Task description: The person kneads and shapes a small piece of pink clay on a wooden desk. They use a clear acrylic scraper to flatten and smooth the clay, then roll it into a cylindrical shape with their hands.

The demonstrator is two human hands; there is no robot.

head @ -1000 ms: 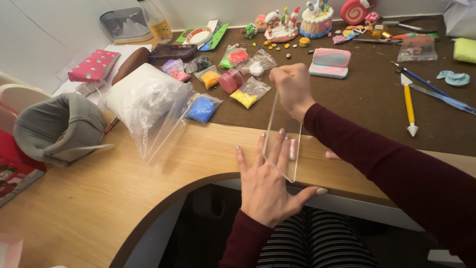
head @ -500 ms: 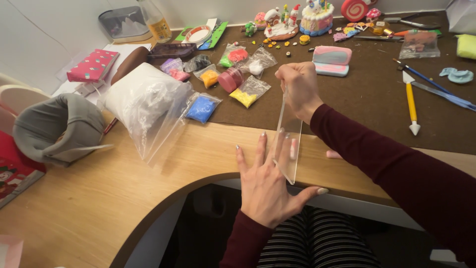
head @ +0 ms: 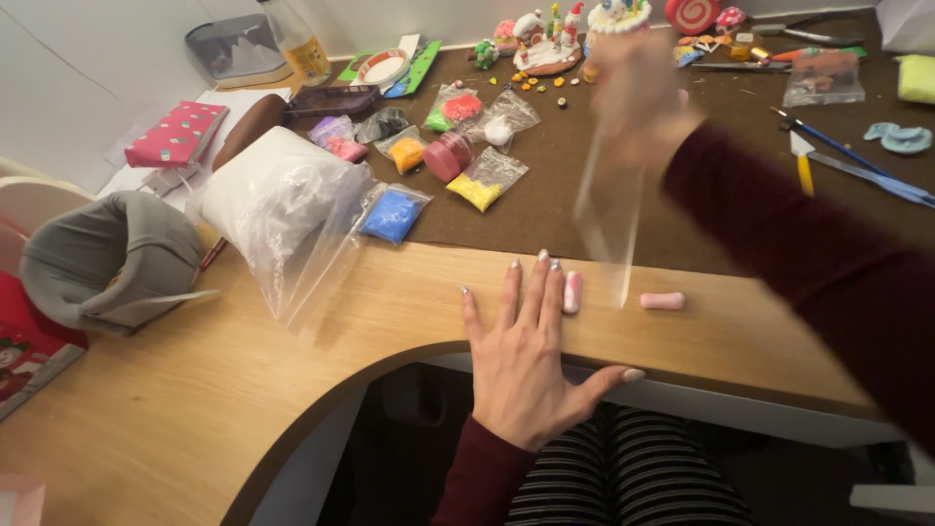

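Note:
My left hand (head: 526, 356) lies flat on the wooden desk (head: 195, 390), fingers spread, palm down. A small pink clay roll (head: 573, 291) rests against its fingertips. A second pink clay roll (head: 662, 301) lies a little to the right. My right hand (head: 638, 97), blurred by motion, is raised above the brown mat (head: 701, 205) and pinches the top of a clear flat plastic sheet (head: 609, 219) that hangs down between the two rolls.
Small bags of coloured clay (head: 394, 214) lie on the mat, and a big clear bag of white clay (head: 278, 205) sits to the left. A grey cap (head: 107, 258), a pink polka-dot box (head: 175, 134), clay figurines (head: 545, 39) and modelling tools (head: 838, 156) surround the area.
My right hand lifted the clear sheet up and away from the desk. The two pink rolls that it covered now lie exposed. My left hand stayed flat.

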